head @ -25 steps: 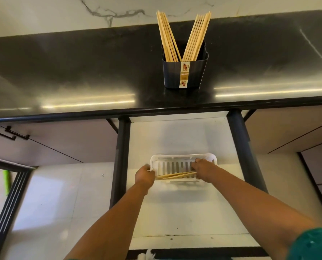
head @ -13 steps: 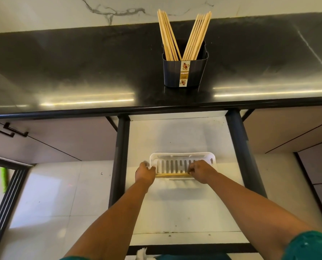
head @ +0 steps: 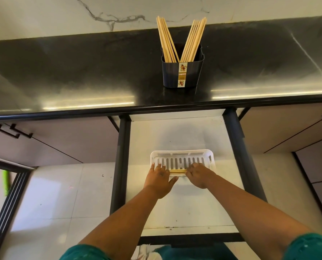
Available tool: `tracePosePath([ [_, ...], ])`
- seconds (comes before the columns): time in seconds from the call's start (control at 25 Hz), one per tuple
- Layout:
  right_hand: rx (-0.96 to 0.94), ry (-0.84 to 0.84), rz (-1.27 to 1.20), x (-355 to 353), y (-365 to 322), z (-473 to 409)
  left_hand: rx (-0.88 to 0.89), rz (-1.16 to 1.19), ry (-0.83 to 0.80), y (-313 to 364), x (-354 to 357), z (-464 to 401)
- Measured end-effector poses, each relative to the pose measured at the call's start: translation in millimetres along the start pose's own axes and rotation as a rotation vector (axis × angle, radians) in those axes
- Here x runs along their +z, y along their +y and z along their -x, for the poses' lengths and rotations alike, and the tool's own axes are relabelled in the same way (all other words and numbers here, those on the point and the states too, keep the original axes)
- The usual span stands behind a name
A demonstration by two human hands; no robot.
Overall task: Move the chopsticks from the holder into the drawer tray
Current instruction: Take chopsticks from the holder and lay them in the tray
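One holder (head: 182,74), one tray (head: 182,153), roughly fifteen chopsticks (head: 192,41).

a glossy black surface (head: 81,76) catches streaks of light below a white marble wall (head: 62,14); brown cabinet doors (head: 58,139) with black handles (head: 8,131) flank pale floor tiles (head: 62,194)

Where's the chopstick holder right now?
In the head view the dark holder stands upright on the black countertop, top centre, above the open drawer and its white tray.
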State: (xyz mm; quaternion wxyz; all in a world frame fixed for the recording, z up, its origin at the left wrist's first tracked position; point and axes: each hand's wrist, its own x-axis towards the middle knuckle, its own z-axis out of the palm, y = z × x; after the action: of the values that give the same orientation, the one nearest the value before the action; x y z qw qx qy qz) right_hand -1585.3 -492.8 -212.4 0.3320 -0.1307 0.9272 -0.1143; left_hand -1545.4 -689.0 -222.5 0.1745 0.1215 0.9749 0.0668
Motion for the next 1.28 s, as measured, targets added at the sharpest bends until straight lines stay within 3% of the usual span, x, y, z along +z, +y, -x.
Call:
tracePosePath([
  [0.12, -0.072, 0.123, -0.055, 3.4, 2.8, 5.4, -0.023, -0.044, -0.030, -6.2, 5.2, -2.7],
  [0.32, -0.043, 0.088, -0.072, 10.1, 1.2, 3.8, -0.081, 0.165, -0.042, -6.7, 4.3, -8.8],
  [0.6, -0.016, 0.013, -0.039, 4.9, 2.2, -7.4, -0.078, 0.083, -0.144, -11.2, 7.0, -22.9],
  [0.88, -0.029, 0.091, -0.106, -3.2, -1.8, -4.7, -0.087, 0.107, -0.080, -9.1, 4.7, -24.8],
  [1.0, -0.065, 0.284, -0.038, -23.5, -9.5, -1.0, -0.071, 0.210, 0.044, -4.0, -16.3, -28.9],
  [1.08, 0.026, 0.537, -0.127, -44.2, -11.6, 5.4, -0.110, 0.302, 0.251, -6.9, -36.2, -29.3],
  [1.16, 0.298, 0.661, -0.388, -66.8, 2.4, 11.4, -0.329, 0.509, 0.440, -22.2, -53.3, -25.8],
  [1.2, 0.471, 0.590, -0.534, -73.5, 13.4, 14.8, -0.493, 0.641, 0.433, -32.6, -56.0, -21.4],
  [1.28, 0.719, 0.421, -0.735, -67.1, 44.8, 12.4, -0.787, 0.877, 0.147, -44.9, -51.4, -15.8],
])
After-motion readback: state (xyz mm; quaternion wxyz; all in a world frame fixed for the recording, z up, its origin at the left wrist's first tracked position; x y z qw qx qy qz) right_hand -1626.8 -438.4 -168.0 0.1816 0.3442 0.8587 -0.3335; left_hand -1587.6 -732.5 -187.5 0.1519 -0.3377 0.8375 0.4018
